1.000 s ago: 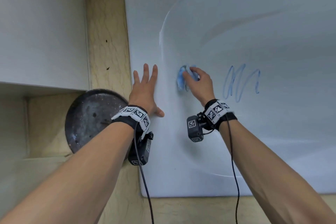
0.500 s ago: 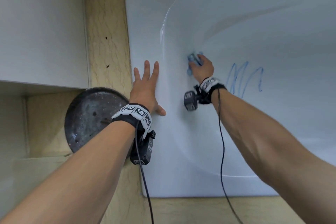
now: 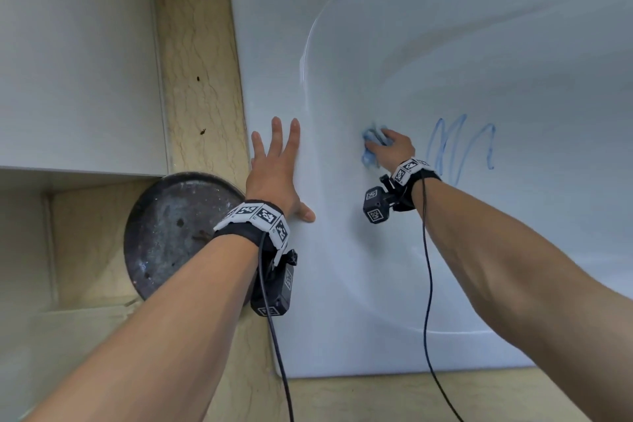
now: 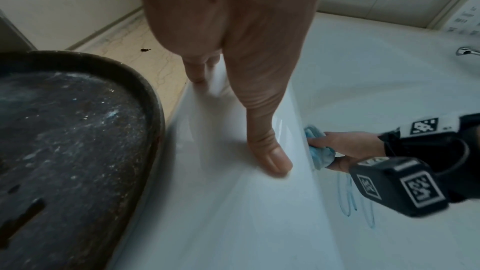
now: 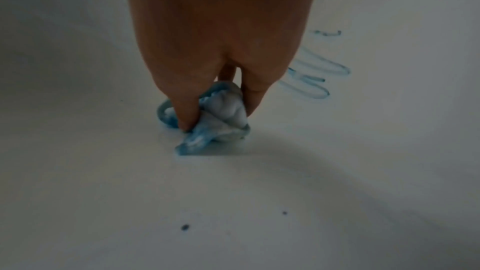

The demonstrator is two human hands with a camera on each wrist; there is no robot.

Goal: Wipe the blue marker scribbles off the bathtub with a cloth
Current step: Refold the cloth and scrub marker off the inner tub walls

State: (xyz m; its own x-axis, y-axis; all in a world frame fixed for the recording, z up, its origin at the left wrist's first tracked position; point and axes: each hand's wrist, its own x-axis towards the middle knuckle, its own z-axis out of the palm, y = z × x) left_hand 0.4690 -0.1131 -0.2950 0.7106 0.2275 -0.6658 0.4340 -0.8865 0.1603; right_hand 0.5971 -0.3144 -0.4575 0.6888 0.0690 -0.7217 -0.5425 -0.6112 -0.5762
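Note:
My right hand [image 3: 394,146] pinches a crumpled, blue-stained white cloth [image 3: 371,144] and presses it against the inner wall of the white bathtub [image 3: 342,267]. In the right wrist view the cloth [image 5: 215,118] is bunched between my fingertips on the tub surface. Blue marker scribbles [image 3: 459,147] run to the right of that hand, and they also show behind it as marker scribbles [image 5: 311,73]. My left hand [image 3: 277,164] lies flat with fingers spread on the tub's left rim. Its thumb [image 4: 270,151] rests on the rim edge.
A dark, rusty round metal lid [image 3: 171,233] sits on the beige marble ledge [image 3: 195,55] left of the tub. A white cabinet [image 3: 75,55] stands further left. A chrome tap [image 4: 467,51] shows at the tub's far end. Small dark specks [image 5: 185,227] dot the tub.
My right hand with the cloth rubbed up the tub wall, then came back down a little. The left hand stayed flat on the rim.

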